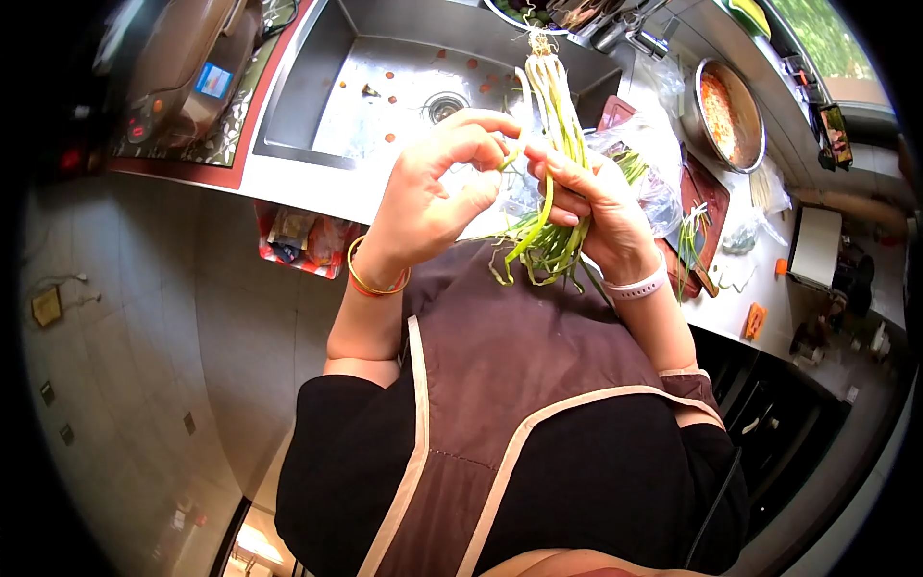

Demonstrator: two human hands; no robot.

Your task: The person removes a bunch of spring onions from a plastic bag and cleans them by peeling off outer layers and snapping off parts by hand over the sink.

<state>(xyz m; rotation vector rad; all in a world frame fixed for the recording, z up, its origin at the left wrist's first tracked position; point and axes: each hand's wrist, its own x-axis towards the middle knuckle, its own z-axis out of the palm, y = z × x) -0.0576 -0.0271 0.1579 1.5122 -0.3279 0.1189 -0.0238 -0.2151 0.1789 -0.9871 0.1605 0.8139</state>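
A bunch of scallions [558,111] stands upright in front of my apron, roots up and green tops hanging down. My right hand [615,212], with a pale band on its wrist, is wrapped round the lower stems. My left hand [447,183], wearing thin bracelets, is closed in a pinch at the bunch's left side. Its thumb and fingertips hold a thin pale-green scallion leaf [511,157], partly hidden by the fingers. Behind the hands lies the steel sink [308,77], with small orange bits scattered over its bottom round the drain [444,106].
Right of the sink are plastic bags [659,144] with greens and a red-brown cutting board [713,197] holding scallions. A metal bowl [735,115] of shredded orange food stands farther back. The faucet [630,34] is behind the bunch. A brown appliance [183,72] stands at left.
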